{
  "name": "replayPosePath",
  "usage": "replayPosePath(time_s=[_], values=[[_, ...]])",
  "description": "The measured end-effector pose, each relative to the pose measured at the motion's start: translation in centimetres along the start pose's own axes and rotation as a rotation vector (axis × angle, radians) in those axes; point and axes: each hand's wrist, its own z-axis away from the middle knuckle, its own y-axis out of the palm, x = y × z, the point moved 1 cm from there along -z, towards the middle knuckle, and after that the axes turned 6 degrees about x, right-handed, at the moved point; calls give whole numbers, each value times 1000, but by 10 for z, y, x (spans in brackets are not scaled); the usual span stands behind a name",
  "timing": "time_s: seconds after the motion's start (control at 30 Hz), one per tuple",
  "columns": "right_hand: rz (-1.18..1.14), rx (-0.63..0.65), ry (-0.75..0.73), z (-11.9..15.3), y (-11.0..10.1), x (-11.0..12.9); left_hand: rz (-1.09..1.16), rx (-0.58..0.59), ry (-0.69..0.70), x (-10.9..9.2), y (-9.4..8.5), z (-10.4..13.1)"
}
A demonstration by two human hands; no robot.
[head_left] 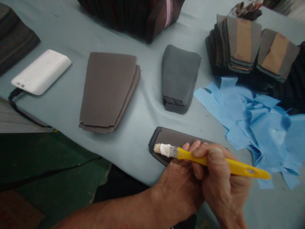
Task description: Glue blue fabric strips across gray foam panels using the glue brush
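My right hand (220,173) is closed around the yellow handle of a paintbrush (240,168). The brush points left, and white material coats the upper part of its bristles. Below it, my left hand (183,178) grips a dark grey-brown padded piece (176,136) near the table's front edge, with fingertips on its surface. The bristle tip is over the left end of this piece, beside its darker rim; whether they touch I cannot tell. My right hand overlaps the left and hides part of its fingers and the piece's right end.
Behind the hands stand a stack of brown-grey panels (108,89) and a stack of dark grey pieces (181,73). Blue fabric strips (259,121) lie heaped at right, before bundled dark pieces (244,38). A white power bank (40,72) with a black cable (26,114) lies at left.
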Motion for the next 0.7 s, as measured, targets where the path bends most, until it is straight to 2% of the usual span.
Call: replayPosePath(time_s=[0.1, 0.33, 0.53, 0.63, 0.7], values=[[107, 11, 6, 3, -3, -6, 74, 50, -2, -1, 4, 0], [283, -63, 11, 11, -6, -15, 110, 80, -62, -4, 23, 2], [338, -160, -78, 7, -5, -11, 59, 76, -14, -1, 9, -1], [234, -166, -41, 7, -4, -10, 18, 100, 7, 1, 1, -3], [198, -126, 17, 7, -3, -11, 19, 111, 32, 2, 0, -3]])
